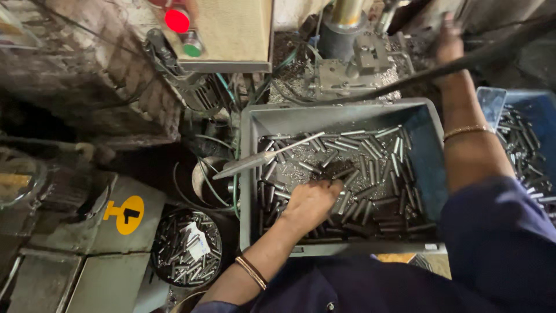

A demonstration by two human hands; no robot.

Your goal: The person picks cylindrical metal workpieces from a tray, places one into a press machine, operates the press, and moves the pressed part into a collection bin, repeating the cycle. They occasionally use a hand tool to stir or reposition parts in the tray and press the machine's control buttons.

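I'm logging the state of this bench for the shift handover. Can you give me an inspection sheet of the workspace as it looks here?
Surface: grey tray on a cluttered bench, metal swarf in its bottom.
Job's things: short metal rods heaped loose in the tray.
Clutter: round tin of rods lower left; blue bin of rods on the right; long metal tool across the tray rim.
Grippers: left hand down among the rods, grip hidden; right hand up at the machine.
Cables: green wires left of the tray.
Surroundings: control box with red and green buttons.
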